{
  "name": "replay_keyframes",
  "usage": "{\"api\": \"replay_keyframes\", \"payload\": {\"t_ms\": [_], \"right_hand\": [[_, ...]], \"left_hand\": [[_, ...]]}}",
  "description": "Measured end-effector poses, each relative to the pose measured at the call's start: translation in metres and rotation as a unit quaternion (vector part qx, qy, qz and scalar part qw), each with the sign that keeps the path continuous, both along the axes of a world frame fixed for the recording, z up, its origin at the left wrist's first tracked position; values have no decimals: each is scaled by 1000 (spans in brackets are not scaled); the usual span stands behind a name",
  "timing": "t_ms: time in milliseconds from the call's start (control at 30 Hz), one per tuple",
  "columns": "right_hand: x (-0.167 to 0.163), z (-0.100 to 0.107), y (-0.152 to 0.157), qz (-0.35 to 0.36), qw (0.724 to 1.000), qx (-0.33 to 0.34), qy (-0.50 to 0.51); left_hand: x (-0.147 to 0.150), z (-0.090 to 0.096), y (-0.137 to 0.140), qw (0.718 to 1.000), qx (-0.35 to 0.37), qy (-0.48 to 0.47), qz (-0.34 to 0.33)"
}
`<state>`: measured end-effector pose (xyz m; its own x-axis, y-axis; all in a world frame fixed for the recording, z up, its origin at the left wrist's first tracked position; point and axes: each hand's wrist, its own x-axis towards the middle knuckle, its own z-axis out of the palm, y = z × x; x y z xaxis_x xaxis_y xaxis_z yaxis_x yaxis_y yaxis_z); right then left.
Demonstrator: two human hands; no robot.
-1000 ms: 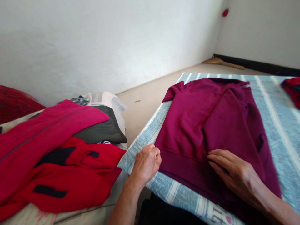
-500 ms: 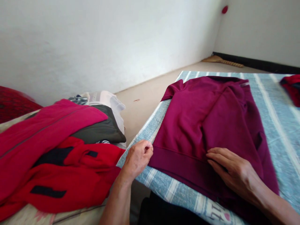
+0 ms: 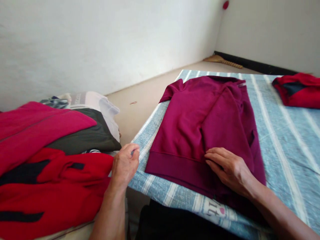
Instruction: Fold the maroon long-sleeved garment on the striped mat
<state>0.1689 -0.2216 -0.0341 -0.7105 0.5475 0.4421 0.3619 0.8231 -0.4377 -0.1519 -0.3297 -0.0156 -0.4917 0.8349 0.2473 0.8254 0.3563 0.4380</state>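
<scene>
A maroon sweatshirt [image 3: 182, 130] lies spread on a blue-and-white striped cloth [image 3: 280, 146], its ribbed hem towards me and one sleeve folded at the far left. My right hand [image 3: 228, 168] rests on it near the hem, fingers stretched out and lying on the fabric. Left of the hem, apart from the sweatshirt, my left hand [image 3: 126, 163] is closed, thumb against the curled fingers, with nothing visible in it. The cloth's left edge passes just beside that hand.
At left lies a heap of clothes: a pink garment [image 3: 47, 121], a dark green one [image 3: 85, 133], a red one with black patches [image 3: 67, 190] and a white one [image 3: 96, 101]. A folded red garment [image 3: 305, 91] lies far right. A brush [image 3: 222, 61] is by the wall.
My left hand has come off the sweatshirt's hem corner and moved left. My right hand stays on the fabric. The view has turned right, bringing more of the folded red garment in.
</scene>
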Motion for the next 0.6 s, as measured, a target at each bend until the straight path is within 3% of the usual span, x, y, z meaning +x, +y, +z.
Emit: {"api": "replay_keyframes", "payload": {"t_ms": [333,500,600], "right_hand": [[5,5,-4,24,999,34,28],[5,23,-35,56,995,59,-64],[4,20,-55,25,988,89,-120]], "left_hand": [[21,-1,5,998,-30,20,-54],[27,0,5,998,-32,19,-57],[27,-3,5,999,-26,14,-46]]}}
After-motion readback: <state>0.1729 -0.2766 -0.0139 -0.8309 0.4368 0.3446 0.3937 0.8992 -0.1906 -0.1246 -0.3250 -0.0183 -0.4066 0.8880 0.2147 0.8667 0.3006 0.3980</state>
